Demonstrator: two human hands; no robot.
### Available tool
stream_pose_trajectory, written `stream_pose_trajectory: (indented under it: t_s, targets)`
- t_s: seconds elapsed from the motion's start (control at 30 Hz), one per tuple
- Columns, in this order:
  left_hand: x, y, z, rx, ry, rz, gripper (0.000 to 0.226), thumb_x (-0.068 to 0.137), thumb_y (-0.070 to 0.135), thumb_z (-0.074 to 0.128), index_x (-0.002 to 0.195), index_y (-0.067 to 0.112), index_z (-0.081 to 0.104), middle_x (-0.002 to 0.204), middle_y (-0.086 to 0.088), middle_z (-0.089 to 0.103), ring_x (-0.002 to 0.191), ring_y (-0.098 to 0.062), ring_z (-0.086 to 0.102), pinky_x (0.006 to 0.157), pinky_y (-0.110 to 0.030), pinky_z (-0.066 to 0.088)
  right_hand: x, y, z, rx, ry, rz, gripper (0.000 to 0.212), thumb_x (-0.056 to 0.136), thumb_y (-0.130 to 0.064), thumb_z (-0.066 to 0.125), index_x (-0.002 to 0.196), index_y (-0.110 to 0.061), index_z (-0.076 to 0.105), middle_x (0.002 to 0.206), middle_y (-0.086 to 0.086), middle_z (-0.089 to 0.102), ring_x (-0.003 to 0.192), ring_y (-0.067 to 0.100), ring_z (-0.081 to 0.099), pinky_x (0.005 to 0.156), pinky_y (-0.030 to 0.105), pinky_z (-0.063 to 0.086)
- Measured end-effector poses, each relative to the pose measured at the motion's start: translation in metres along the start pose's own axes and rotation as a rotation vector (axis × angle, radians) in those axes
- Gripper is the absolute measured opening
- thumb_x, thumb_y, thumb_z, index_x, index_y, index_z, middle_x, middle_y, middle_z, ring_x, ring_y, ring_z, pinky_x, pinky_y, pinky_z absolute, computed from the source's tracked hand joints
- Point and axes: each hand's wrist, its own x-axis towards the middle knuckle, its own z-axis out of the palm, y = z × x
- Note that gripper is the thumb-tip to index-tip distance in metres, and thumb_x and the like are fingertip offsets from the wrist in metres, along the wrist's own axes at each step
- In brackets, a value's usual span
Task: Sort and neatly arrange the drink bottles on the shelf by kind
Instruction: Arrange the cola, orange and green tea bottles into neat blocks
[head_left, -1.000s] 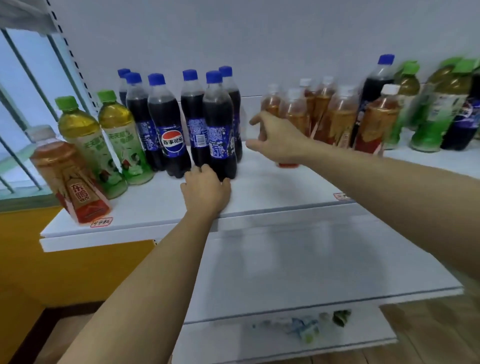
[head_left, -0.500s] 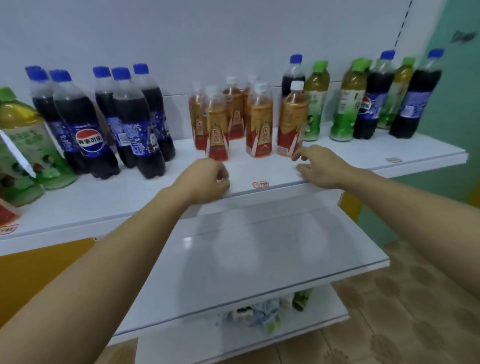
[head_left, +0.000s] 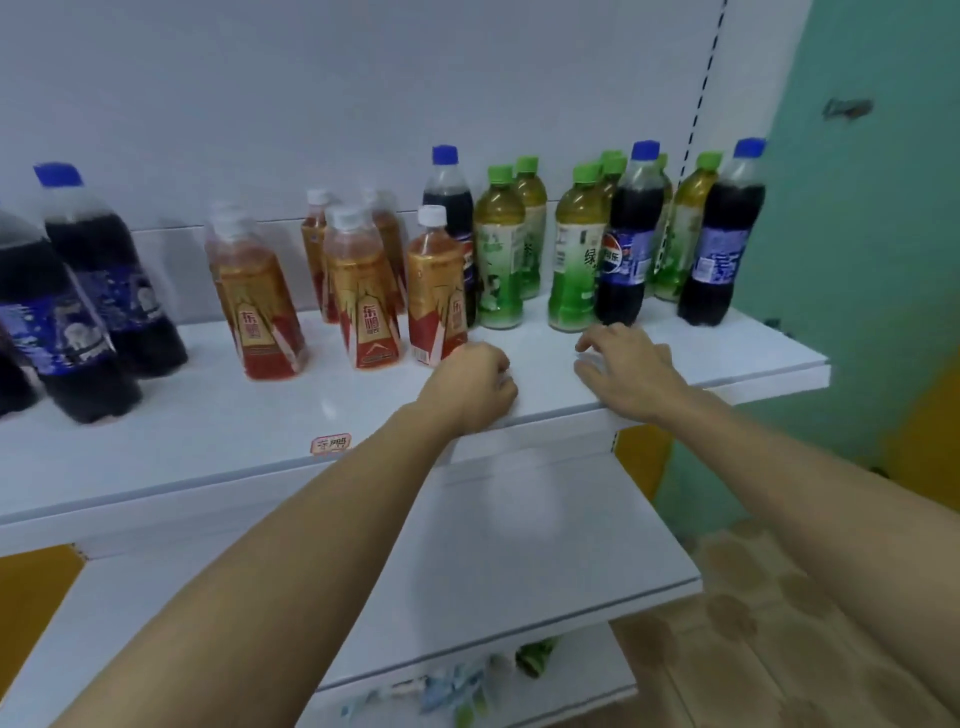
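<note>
White shelf; dark colas capped blue, green teas capped green, amber drinks labelled red-gold.

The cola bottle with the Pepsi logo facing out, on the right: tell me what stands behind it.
Behind that cola bottle stand green tea bottles: green caps and a strip of label show past its sides. Their bodies are mostly covered, so the count is unclear.

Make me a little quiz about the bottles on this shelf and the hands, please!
1. True or false: the right hand holds a bottle.
2. What colour are the caps on the green tea bottles?
3. The cola bottle nearest the right hand stands among: A) green tea bottles B) orange tea bottles C) nothing.

Key: 1 false; 2 green; 3 A.
</note>
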Motion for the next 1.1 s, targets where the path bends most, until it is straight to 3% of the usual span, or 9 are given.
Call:
stream_pose_trajectory:
  t_s: [0.17,0.3,0.37,0.53,0.77,0.9,0.93,1.0,1.1]
  targets:
    - [0.009,-0.004,0.014,0.034,0.082,-0.006,0.031,0.097,0.024,0.056,0.121,0.009,0.069,0.120,-0.008,0.067,0.107,-0.025,0.060,0.094,-0.046,0.054,0.004,0.011,0.017,-0.021,0.084,-0.028,0.034,0.099,-0.046,0.042,0.121,-0.028,0.062,0.125,-0.001,0.058,0.122,0.023,0.048,0.097,0.047,0.035]
    - [0.010,-0.005,0.019,0.117,0.056,0.041,0.039,0.102,0.031,0.047,0.136,0.017,0.062,0.137,-0.002,0.060,0.124,-0.025,0.053,0.102,-0.048,0.047,0.004,0.016,0.024,-0.034,0.133,-0.049,0.039,0.099,-0.045,0.039,0.123,-0.026,0.063,0.123,-0.001,0.060,0.115,0.023,0.051,0.095,0.046,0.037]
    - [0.011,-0.005,0.019,0.134,0.061,0.042,0.041,0.103,0.033,0.045,0.139,0.022,0.061,0.136,-0.002,0.060,0.124,-0.025,0.052,0.100,-0.048,0.047,0.003,0.017,0.027,-0.065,0.131,-0.085,0.038,0.099,-0.040,0.038,0.124,-0.025,0.062,0.121,0.000,0.060,0.112,0.024,0.051,0.093,0.046,0.038]
    - [0.010,-0.006,0.019,0.141,0.042,0.017,0.041,0.104,0.034,0.045,0.141,0.026,0.060,0.133,-0.001,0.059,0.121,-0.026,0.051,0.099,-0.048,0.047,0.004,0.021,0.029,-0.118,0.125,-0.135,0.034,0.099,-0.036,0.037,0.122,-0.023,0.059,0.115,0.001,0.058,0.106,0.025,0.050,0.087,0.044,0.038]
    - [0.006,-0.003,0.017,0.084,0.069,-0.007,0.036,0.102,0.030,0.051,0.135,0.023,0.065,0.120,-0.002,0.060,0.111,-0.027,0.052,0.095,-0.047,0.047,0.007,0.022,0.012,-0.168,-0.002,-0.172,0.038,0.103,-0.041,0.035,0.130,-0.021,0.054,0.124,0.003,0.054,0.114,0.026,0.047,0.089,0.045,0.038]
    - [0.017,0.014,0.021,0.120,0.086,-0.103,0.032,0.096,0.028,0.053,0.124,0.020,0.067,0.117,-0.004,0.060,0.112,-0.028,0.052,0.094,-0.044,0.049,0.017,0.049,-0.013,-0.096,-0.098,-0.253,0.035,0.100,-0.044,0.048,0.125,-0.024,0.061,0.122,-0.001,0.058,0.117,0.023,0.050,0.096,0.046,0.041]
    - [0.021,0.020,0.024,0.149,0.093,-0.144,0.030,0.095,0.030,0.053,0.120,0.020,0.067,0.115,-0.004,0.060,0.111,-0.029,0.052,0.091,-0.044,0.051,0.021,0.062,-0.018,-0.073,-0.037,-0.272,0.030,0.099,-0.040,0.052,0.122,-0.024,0.063,0.120,0.000,0.060,0.115,0.023,0.051,0.096,0.045,0.041]
    - [0.035,0.034,0.029,0.214,0.124,-0.226,0.024,0.092,0.034,0.055,0.109,0.019,0.067,0.108,-0.005,0.061,0.104,-0.029,0.055,0.085,-0.043,0.054,0.025,0.091,-0.026,0.089,0.236,-0.287,0.024,0.095,-0.028,0.060,0.116,-0.018,0.064,0.114,0.001,0.061,0.110,0.023,0.052,0.095,0.037,0.042]
    - [0.063,0.054,0.035,0.180,0.169,-0.310,0.018,0.090,0.034,0.058,0.097,0.020,0.067,0.100,-0.005,0.067,0.090,-0.028,0.061,0.075,-0.038,0.055,0.036,0.140,-0.040,0.431,0.659,-0.141,0.023,0.088,-0.018,0.065,0.107,-0.009,0.057,0.101,0.003,0.052,0.090,0.020,0.049,0.080,0.010,0.034]
